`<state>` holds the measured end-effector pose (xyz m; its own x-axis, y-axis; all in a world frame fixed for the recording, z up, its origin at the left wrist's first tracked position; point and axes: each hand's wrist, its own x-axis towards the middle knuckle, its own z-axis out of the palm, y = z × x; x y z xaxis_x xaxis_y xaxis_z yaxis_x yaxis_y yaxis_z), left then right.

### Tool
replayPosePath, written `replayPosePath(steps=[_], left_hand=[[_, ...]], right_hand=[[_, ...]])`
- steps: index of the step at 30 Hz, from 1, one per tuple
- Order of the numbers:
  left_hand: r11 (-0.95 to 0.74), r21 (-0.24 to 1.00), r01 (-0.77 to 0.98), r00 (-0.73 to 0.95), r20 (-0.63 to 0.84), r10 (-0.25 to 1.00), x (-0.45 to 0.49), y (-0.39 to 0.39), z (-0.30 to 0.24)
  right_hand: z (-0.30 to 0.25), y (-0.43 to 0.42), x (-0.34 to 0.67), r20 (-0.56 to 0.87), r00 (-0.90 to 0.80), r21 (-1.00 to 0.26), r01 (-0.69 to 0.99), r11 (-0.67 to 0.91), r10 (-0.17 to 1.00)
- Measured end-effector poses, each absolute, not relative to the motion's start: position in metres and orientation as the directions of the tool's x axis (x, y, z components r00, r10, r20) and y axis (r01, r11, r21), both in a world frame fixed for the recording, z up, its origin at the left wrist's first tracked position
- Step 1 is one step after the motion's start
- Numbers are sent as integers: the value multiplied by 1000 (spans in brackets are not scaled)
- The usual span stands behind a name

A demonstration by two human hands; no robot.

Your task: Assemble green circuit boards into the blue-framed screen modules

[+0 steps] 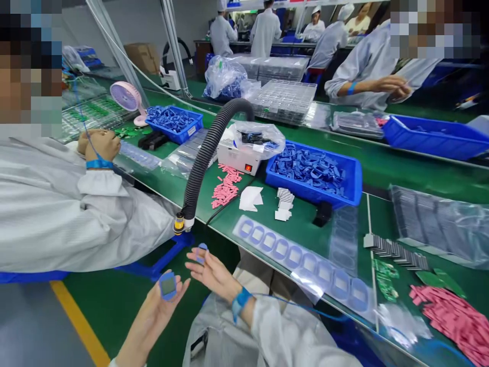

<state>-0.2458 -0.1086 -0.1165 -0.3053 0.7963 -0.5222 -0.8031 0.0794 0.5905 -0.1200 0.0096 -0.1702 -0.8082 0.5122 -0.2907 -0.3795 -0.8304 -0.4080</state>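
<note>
My left hand [158, 306] is low in the view, below the bench edge, palm up. Its fingers hold a small blue square part [168, 285] with a grey face. My right hand [212, 272] is just right of it, palm up with fingers spread. A small blue thing [202, 247] sits at the tip of one finger; I cannot tell if it is a cap or a piece. A blue strap [240, 302] with a cord circles my right wrist. On the bench edge nearby lies a clear strip [301, 262] of blue frames.
A black ribbed hose [202, 158] arcs down to a yellow nozzle [179, 224]. A co-worker's white sleeve [76, 214] fills the left. On the green bench sit a blue bin [353, 178] of blue frames, pink pads [226, 186], white pads [284, 201], a white box [239, 155] and black chips [397, 251].
</note>
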Motion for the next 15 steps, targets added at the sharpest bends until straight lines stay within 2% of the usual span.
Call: replayPosePath(steps=[4, 7, 11, 15], left_hand=[[47, 557, -829, -318, -539, 780, -280, -126, -119], [130, 579, -805, -318, -605, 730, -300, -122, -121], [226, 592, -774, -298, -655, 694, -316, -82, -131], [308, 569, -763, -212, -669, 712, -308, -24, -149]], right_hand=[[-189, 29, -171, -280, -833, -353, -374, -858, 478], [-190, 27, -183, -263, -856, -327, -355, -876, 446], [-202, 16, -177, -280, -873, -321, -307, -896, 399], [-232, 10, -159, -348, -828, -334, -328, -884, 439]])
